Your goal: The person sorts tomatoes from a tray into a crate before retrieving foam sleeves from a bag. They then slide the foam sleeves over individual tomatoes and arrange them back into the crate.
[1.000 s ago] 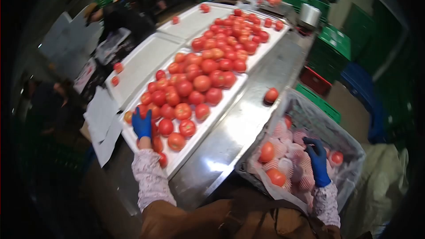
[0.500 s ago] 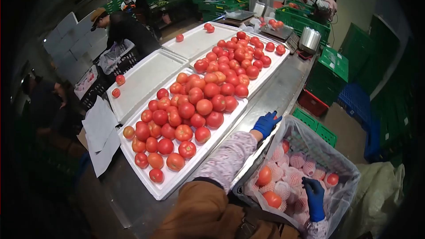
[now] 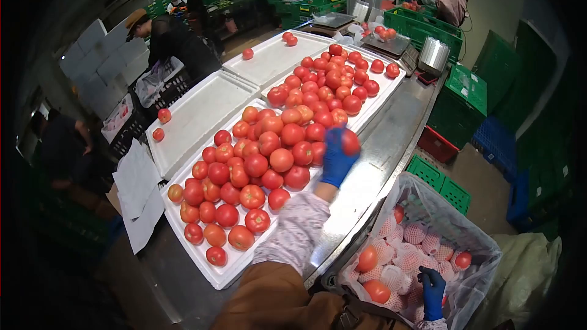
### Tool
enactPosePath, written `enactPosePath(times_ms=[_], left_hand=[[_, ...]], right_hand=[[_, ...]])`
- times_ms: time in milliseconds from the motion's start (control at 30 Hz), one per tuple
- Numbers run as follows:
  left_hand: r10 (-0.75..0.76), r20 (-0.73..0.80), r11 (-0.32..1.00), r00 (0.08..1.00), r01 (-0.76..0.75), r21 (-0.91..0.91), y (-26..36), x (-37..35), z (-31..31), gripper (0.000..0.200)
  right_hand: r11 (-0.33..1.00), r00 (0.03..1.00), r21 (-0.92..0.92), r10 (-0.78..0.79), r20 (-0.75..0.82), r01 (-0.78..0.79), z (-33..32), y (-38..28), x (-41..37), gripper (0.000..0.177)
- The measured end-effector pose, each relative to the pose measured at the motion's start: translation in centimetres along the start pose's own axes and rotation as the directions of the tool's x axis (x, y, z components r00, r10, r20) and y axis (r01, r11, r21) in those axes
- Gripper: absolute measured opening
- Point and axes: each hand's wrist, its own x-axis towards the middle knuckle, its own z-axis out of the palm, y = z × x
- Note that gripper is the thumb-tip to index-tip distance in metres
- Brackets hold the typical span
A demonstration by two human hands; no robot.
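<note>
My left hand point(image 3: 337, 162), in a blue glove, closes around a red tomato point(image 3: 350, 142) above the near edge of the heaped tomatoes point(image 3: 269, 142). These tomatoes lie in a white foam tray point(image 3: 215, 274) on the metal table. My right hand point(image 3: 433, 293), also gloved in blue, hovers over a crate point(image 3: 471, 226) lined with clear plastic. Its fingers are loosely bent and apart, with nothing visible in them. Inside the crate are tomatoes in pink foam nets point(image 3: 408, 258) and a few bare ones, such as a large tomato point(image 3: 376, 291).
Two foam trays point(image 3: 202, 110) point(image 3: 275, 58) with a few tomatoes stand on the far side. A scale point(image 3: 385, 43) sits at the table's far end. Green crates point(image 3: 461, 95) are stacked at the right. Co-workers point(image 3: 177, 46) point(image 3: 451, 6) stand beyond the table.
My left hand has moved from beside the crate, over the table edge, leftward to the tomato heap, with a tomato in it. My right hand stays over the crate, slightly lower in view.
</note>
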Motion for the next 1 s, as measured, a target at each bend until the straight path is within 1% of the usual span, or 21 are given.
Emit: enactPosePath(times_ms=[33, 67, 100, 133, 200, 267, 300, 367, 500, 567, 633, 667, 700, 733, 767, 800, 867, 900, 933, 967, 1000], left_hand=[[-0.127, 0.085, 0.992, 0.988, 0.127, 0.006, -2.8, 2.0, -3.0, 0.041], [-0.335, -0.002, 0.908, 0.942, 0.322, -0.269, -2.5, 4.2, -6.8, 0.046], [-0.534, -0.086, 0.842, 0.841, 0.52, -0.146, 0.4, 6.6, -11.0, 0.049], [-0.194, -0.411, 0.947, 0.891, 0.279, 0.158, -4.3, 7.4, -12.1, 0.056], [-0.151, -0.467, 0.829, 0.871, 0.369, 0.421, -11.5, 7.8, -16.3, 0.063], [-0.417, -0.381, 0.646, 0.825, 0.564, 0.514, -15.3, 6.7, -19.5, 0.061], [-0.553, -0.225, 0.548, 0.802, 0.554, 0.627, -18.3, 5.6, -20.8, 0.054], [-0.617, -0.135, 0.498, 0.775, 0.517, 0.696, -20.6, 4.4, -22.4, 0.046], [-0.67, -0.129, 0.563, 0.731, 0.614, 0.554, -21.1, 4.4, -22.4, 0.035], [-0.617, -0.071, 0.452, 0.784, 0.427, 0.783, -20.0, 4.7, -21.3, 0.028], [-0.437, -0.029, 0.476, 0.899, 0.258, 0.841, -11.2, 5.2, -19.4, 0.026], [-0.235, -0.027, 0.666, 0.972, 0.181, 0.723, -11.7, 4.4, -17.2, 0.026], [-0.416, 0.128, 0.903, 0.901, 0.425, -0.06, -8.1, 3.8, -16.5, 0.026], [-0.27, 0.185, 0.96, 0.945, 0.25, 0.127, -2.6, 3.6, -14.5, 0.024], [-0.396, 0.353, 0.729, 0.848, 0.524, -0.44, 1.9, 2.0, -12.6, 0.023], [-0.098, 0.305, 0.958, 0.947, 0.172, -0.227, 4.4, 0.5, -10.5, 0.026], [0.18, 0.432, 0.914, 0.884, 0.013, -0.406, 10.9, -4.8, -6.9, 0.025], [-0.018, 0.696, 0.71, 0.717, 0.5, -0.496, 14.8, -7.1, -6.1, 0.027], [0.214, 0.551, 0.795, 0.806, 0.184, -0.578, 16.7, -10.4, -3.6, 0.027], [0.149, 0.733, 0.751, 0.664, 0.406, -0.52, 18.9, -13.1, -1.7, 0.026], [0.058, 0.7, 0.746, 0.712, 0.435, -0.505, 20.6, -16.0, 0.2, 0.025]], right_hand=[[1.0, 1.0, 0.005, 0.01, 0.002, -0.01, -0.1, 0.3, -0.1, 0.02], [1.0, 1.0, 0.027, 0.006, -0.015, -0.006, -0.1, 0.6, 0.0, 0.02], [0.999, 0.999, 0.051, -0.006, -0.032, 0.007, 0.1, 0.7, 0.2, 0.02], [0.998, 0.999, 0.057, -0.015, -0.032, 0.017, 0.1, 0.4, 0.2, 0.02], [0.998, 0.999, 0.054, -0.03, -0.013, 0.031, 0.1, 0.5, 0.2, 0.02], [0.998, 0.999, 0.045, -0.042, 0.003, 0.041, 0.2, 1.0, 0.3, 0.02], [0.998, 0.999, 0.045, -0.047, 0.02, 0.046, 0.2, 1.3, 0.4, 0.02], [0.997, 0.997, 0.042, -0.06, 0.046, 0.058, 0.4, 1.5, 0.3, 0.02], [0.929, 0.943, -0.195, -0.286, 0.169, 0.316, 1.0, 3.8, -0.1, 0.032], [0.846, 0.895, -0.309, -0.369, 0.251, 0.435, 1.3, 4.3, -0.2, 0.038], [0.884, 0.911, -0.27, -0.313, 0.268, 0.382, 1.6, 3.6, -0.8, 0.046], [0.868, 0.909, -0.314, -0.296, 0.292, 0.384, 1.4, 3.9, -0.7, 0.051], [0.867, 0.907, -0.31, -0.303, 0.293, 0.39, 1.5, 3.7, -0.6, 0.051], [0.857, 0.914, -0.323, -0.35, 0.206, 0.401, 1.6, 3.5, -0.6, 0.053], [0.847, 0.911, -0.335, -0.395, 0.12, 0.412, 1.6, 3.1, -0.5, 0.056], [0.845, 0.907, -0.331, -0.399, 0.132, 0.42, 1.8, 2.2, -0.3, 0.056], [0.791, 0.88, -0.441, -0.475, -0.008, 0.423, 2.7, 0.2, 0.3, 0.062], [0.786, 0.872, -0.426, -0.489, 0.015, 0.449, 3.0, 2.7, 1.3, 0.062], [0.711, 0.854, -0.509, -0.51, 0.102, 0.485, 3.3, 7.3, 3.7, 0.063], [0.618, 0.828, -0.58, -0.524, 0.199, 0.531, 3.8, 10.8, 6.3, 0.065], [0.87, 0.938, -0.36, -0.275, 0.212, 0.336, 4.0, 12.1, 7.9, 0.066]])
